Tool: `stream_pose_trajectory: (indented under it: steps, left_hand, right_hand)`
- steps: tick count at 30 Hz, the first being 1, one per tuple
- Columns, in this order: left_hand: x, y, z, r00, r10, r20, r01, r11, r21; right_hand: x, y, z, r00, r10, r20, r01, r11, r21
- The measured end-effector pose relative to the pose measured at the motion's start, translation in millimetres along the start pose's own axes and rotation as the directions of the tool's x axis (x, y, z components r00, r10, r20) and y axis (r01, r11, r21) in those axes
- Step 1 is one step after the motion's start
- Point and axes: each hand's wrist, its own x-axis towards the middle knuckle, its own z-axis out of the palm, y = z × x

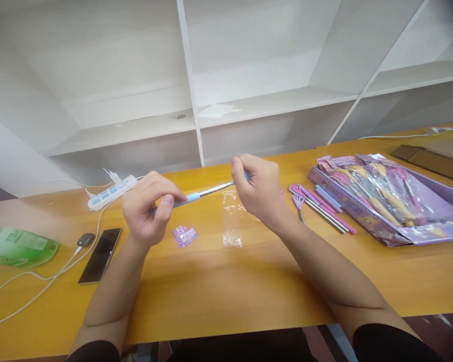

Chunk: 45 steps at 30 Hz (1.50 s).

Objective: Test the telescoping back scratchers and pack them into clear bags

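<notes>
Between my two hands runs a thin rod [215, 188] with a silver metal middle and a light blue sleeve on its left part. My left hand [151, 206] is closed around the blue part. My right hand [257, 187] is a fist around the rod's other end, where a bit of blue shows. Beneath the rod, a clear plastic bag [232, 221] lies flat on the wooden table [211, 301]. Small purple printed cards [184, 236] rest below my left hand. Right of my right hand are pink, blue and silver sticks [324, 206], some with pink or purple claw-shaped ends.
A purple display box [366, 216] with several wrapped items stands at the right, cardboard [434, 161] behind it. At left are a power strip [111, 193], phone [100, 255], black mouse-like object [85, 240], white cables and green packet [20, 247]. White shelves [264, 105] rise behind.
</notes>
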Motion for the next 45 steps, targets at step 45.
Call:
stream_pose_trajectory:
  steps: [45]
  left_hand:
    - [6, -32, -37.2, 0.802, -0.141, 0.581, -0.066, 0.945, 0.321]
  right_hand:
    - [22, 10, -47, 0.696, 0.110, 0.710, -0.136, 0.991, -0.020]
